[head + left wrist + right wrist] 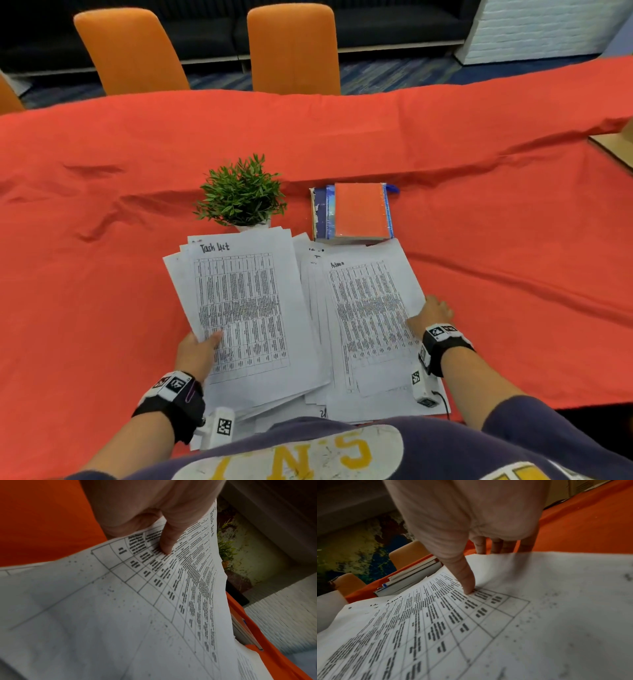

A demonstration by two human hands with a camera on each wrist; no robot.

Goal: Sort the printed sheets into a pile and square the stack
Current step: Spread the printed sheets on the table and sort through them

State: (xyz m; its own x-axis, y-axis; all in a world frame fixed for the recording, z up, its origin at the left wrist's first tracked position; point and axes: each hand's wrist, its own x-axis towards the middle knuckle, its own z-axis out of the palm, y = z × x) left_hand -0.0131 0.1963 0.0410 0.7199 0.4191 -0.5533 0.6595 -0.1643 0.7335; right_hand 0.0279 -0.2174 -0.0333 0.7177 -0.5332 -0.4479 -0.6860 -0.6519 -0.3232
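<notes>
Two loose batches of white printed sheets w/ table grids lie side by side on the worktop, which is draped in an orange-red cloth (445, 164), near the person's edge.

Left batch of sheets (239, 301), top page headed "Task List" in handwriting, is fanned and skewed, its right edge overlapping the right batch. Left hand (197, 353) grasps it at the lower left edge: thumb (167, 543) on the top page, other fingers hidden under the paper. In the left wrist view the sheets curve up off the cloth.

Right batch of sheets (370, 318), also uneven, lies flatter. Right hand (433, 317) pinches it at the right edge: thumb (467, 582) presses on the printed grid, fingers (479, 545) curl down over the paper's edge toward the cloth.

Behind the sheets: small green leafy plant in a white pot (241, 195), just touching the left batch's top edge, and beside it a stack of books w/ an orange cover on top (354, 214), its near edge over the right batch's top. Two orange chairs (294, 51) stand beyond the worktop.
</notes>
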